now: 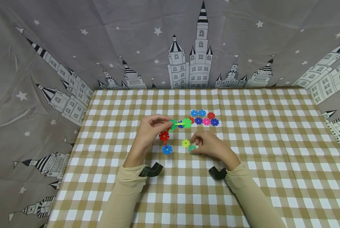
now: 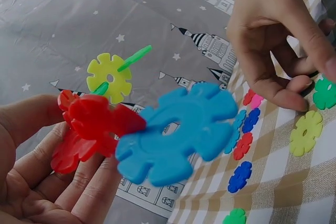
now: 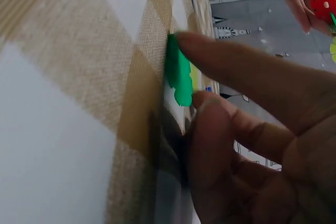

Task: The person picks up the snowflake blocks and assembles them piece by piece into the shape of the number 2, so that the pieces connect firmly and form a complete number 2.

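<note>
My left hand [image 1: 148, 134] pinches a chain of slotted plastic snowflake discs, held up off the cloth. A blue disc [image 2: 176, 132] hangs at its near end, joined to red discs [image 2: 94, 116]; beyond them come green pieces and a yellow disc [image 2: 109, 78]. In the head view, a bright green disc [image 1: 187, 123] ends the chain on the right. My right hand [image 1: 208, 144] is low at the cloth, its thumb and a curled finger on either side of a green disc [image 3: 181, 74]. Beside that disc lies a loose yellow-green disc [image 1: 185, 143].
Loose discs lie behind the hands: two light blue [image 1: 198, 113], red [image 1: 211, 115], pink [image 1: 206, 121] and dark blue [image 1: 214, 122] among them. A checked cloth [image 1: 272, 177] covers the table. Grey castle-print curtains [image 1: 147, 47] hang at its back and sides.
</note>
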The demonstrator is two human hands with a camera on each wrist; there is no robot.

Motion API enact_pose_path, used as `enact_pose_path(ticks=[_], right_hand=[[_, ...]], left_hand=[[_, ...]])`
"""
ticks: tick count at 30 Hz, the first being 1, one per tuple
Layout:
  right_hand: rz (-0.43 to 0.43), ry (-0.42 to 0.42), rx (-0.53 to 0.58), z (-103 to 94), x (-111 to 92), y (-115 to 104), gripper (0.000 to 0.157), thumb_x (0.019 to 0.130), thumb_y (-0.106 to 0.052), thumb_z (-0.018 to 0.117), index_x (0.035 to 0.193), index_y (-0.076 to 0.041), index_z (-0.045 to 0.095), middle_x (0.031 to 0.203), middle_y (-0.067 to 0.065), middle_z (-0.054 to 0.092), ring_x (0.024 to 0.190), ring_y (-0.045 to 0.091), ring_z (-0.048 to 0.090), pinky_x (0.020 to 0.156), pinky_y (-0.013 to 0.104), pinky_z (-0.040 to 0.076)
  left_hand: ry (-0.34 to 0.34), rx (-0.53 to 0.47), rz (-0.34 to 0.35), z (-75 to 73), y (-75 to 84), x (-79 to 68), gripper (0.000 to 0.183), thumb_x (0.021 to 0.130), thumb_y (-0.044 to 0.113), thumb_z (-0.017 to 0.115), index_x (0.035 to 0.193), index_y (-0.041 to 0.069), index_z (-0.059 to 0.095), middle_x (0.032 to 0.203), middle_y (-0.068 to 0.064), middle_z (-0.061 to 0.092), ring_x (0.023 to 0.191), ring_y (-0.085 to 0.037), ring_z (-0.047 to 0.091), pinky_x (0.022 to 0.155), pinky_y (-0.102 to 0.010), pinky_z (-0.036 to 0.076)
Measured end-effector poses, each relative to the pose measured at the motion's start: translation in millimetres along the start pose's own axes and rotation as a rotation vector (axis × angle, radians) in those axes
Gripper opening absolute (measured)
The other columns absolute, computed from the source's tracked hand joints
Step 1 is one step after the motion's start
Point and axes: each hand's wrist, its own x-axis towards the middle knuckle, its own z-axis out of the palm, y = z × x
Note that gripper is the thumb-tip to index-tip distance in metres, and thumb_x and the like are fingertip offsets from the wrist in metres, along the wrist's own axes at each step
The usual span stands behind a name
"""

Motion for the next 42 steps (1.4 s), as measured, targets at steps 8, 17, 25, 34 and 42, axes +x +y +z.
enact_pose_path(ticks=[8,17,25,34,42], right_hand=[[0.007,-0.05,-0.02,-1.3,-2.0,-3.9,0.025,0.081,-0.017,0.09,0.093,-0.009,0.069,0.079,0.002,0.065,0.066,0.012,0.054,0.063,0.025,0.049],[-0.116,0.279,0.328,-15.5,-8.3,-1.9,0.015,0.093,-0.01,0.077,0.105,-0.003,0.07,0.092,0.013,0.075,0.074,0.028,0.072,0.062,0.033,0.064],[-0.318,0.513,0.558,-21.7,-13.7,-11.0,0.014,0.091,0.004,0.075,0.105,0.006,0.072,0.1,0.0,0.074,0.084,0.017,0.075,0.064,0.038,0.065],[-0.36,0.52,0.562,-19.1,-14.2,-11.9,0.012,0.091,0.007,0.073,0.103,0.008,0.072,0.102,-0.006,0.073,0.088,0.01,0.075,0.064,0.032,0.065],[-0.371,0.525,0.529,-17.6,-14.6,-11.2,0.013,0.089,0.01,0.073,0.102,0.007,0.074,0.107,0.001,0.073,0.086,0.009,0.074,0.064,0.034,0.065]], left_hand=[[0.004,-0.006,-0.007,-0.3,-1.6,0.6,0.023,0.091,0.007,0.077,0.108,-0.007,0.073,0.087,0.007,0.077,0.076,-0.009,0.07,0.068,-0.02,0.058],[0.009,-0.012,-0.016,-0.9,-2.9,1.4,0.023,0.092,0.008,0.077,0.108,-0.007,0.073,0.086,0.007,0.077,0.075,-0.009,0.07,0.068,-0.02,0.058],[0.003,-0.031,-0.013,0.4,-2.4,1.8,0.022,0.091,0.007,0.078,0.107,-0.007,0.074,0.086,0.005,0.077,0.074,-0.01,0.07,0.067,-0.021,0.058],[0.001,-0.046,-0.02,0.3,-0.7,0.8,0.023,0.091,0.005,0.077,0.108,-0.01,0.072,0.084,0.007,0.077,0.073,-0.008,0.07,0.065,-0.019,0.058],[-0.025,-0.039,-0.007,0.8,-0.2,1.1,0.022,0.092,0.004,0.076,0.108,-0.011,0.072,0.088,0.008,0.078,0.074,-0.008,0.071,0.066,-0.019,0.058]])
